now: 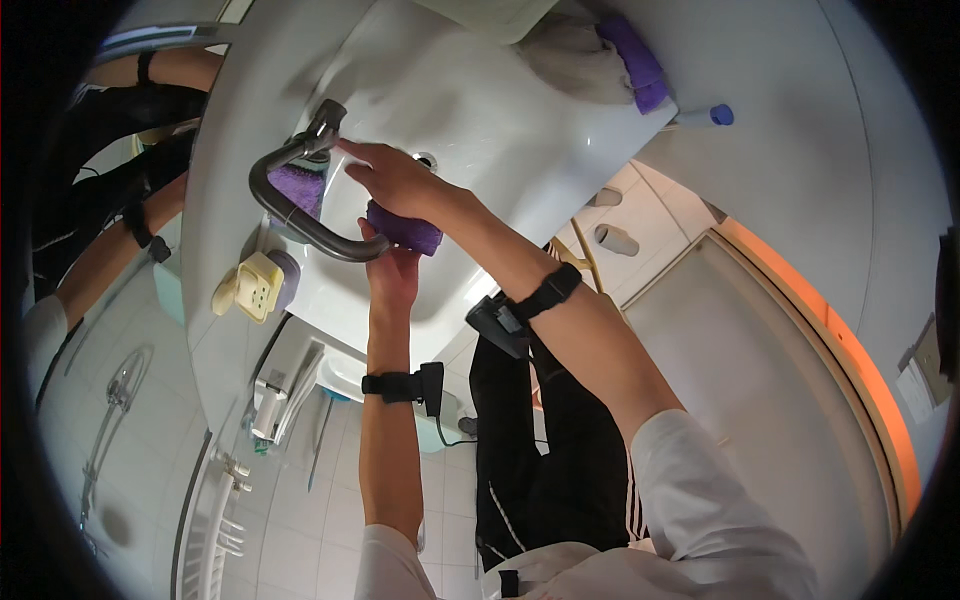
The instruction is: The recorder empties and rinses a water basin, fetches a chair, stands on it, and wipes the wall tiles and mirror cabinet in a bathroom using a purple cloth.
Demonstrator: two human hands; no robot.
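My left hand [394, 276] grips a folded purple cloth [409, 230] over the basin of a white washbasin [525, 150]. Part of that cloth is hidden beneath my right wrist. With its index finger stretched out, my right hand [403, 180] reaches across to the base of a curved metal faucet [281, 199]. Its fingertip is at the faucet's handle end [328, 120]; whether it presses there I cannot tell. Nothing is held in the right hand. The faucet's spout end overlaps the cloth and left fingers in view. A metal drain [425, 160] shows beyond the right hand.
Behind the faucet sits another purple cloth or sponge [298, 187]. A yellow soap dish [260, 286] stands on the ledge. A grey cloth [574, 64] and a purple cloth [636, 64] lie at the far rim, near a blue-ended tube [720, 115]. A mirror [127, 165] borders the left.
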